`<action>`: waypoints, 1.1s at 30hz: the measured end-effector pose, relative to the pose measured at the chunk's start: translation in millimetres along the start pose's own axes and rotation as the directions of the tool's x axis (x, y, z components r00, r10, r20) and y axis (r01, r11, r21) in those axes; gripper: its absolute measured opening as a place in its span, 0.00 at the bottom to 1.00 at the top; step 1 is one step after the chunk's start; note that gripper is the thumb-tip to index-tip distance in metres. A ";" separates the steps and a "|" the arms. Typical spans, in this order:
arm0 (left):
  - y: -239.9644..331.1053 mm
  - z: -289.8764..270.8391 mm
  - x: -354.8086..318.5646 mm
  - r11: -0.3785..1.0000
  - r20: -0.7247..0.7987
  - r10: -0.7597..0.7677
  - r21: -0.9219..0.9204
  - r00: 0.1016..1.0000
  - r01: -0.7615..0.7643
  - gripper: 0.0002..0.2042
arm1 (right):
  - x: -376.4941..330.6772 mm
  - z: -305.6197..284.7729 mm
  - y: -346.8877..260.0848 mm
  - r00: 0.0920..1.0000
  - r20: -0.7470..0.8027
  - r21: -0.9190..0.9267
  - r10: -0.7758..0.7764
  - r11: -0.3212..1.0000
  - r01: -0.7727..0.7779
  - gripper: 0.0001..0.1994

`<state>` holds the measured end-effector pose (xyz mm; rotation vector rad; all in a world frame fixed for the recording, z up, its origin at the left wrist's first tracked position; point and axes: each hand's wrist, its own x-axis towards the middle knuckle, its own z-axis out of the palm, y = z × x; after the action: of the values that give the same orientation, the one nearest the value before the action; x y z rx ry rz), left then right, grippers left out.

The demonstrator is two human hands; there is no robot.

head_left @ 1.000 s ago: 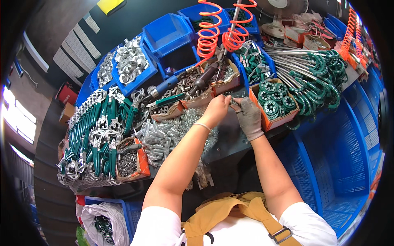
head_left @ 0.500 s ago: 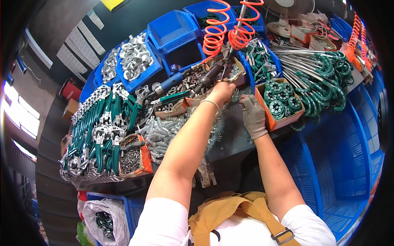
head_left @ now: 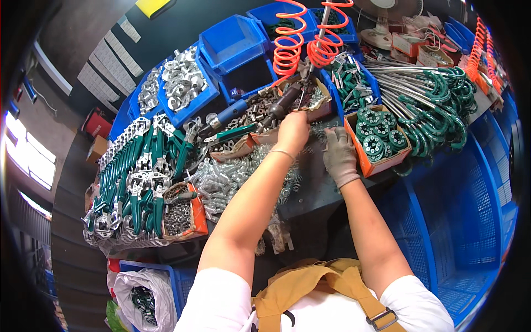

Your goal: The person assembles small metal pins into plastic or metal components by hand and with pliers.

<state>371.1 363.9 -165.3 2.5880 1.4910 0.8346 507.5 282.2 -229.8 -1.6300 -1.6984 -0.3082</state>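
My left hand, bare with a thin band at the wrist, is at the near edge of an open box of small metal parts. Its fingers curl down and away, so what they hold is hidden. A dark-handled power tool lies just beyond its knuckles. To the right, my right hand wears a grey glove, fingers bent toward the dark worktop. Whatever is in them cannot be made out. Loose coil springs are heaped left of my left forearm. A carton of round green parts stands beside the glove.
Green-handled clamp-like tools are stacked at the left, next to a small carton of nuts. Blue bins line the back. Orange coiled hoses hang over the bench. Green hooked metal rods lie at the right, above blue crates.
My left hand has drawn slightly nearer and left. The gloved right hand has turned, showing more of its back, with its fingers lower. The bench items have stayed put.
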 end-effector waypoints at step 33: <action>8.3 5.8 -23.1 0.316 0.428 -0.286 -0.802 0.857 0.506 0.13 | 18.1 3.1 -5.5 0.739 0.530 0.801 0.416 0.041 -0.598 0.13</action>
<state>371.3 341.9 -177.7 1.3356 1.0478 0.8894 502.9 296.9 -218.5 -1.0889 -0.8012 1.1165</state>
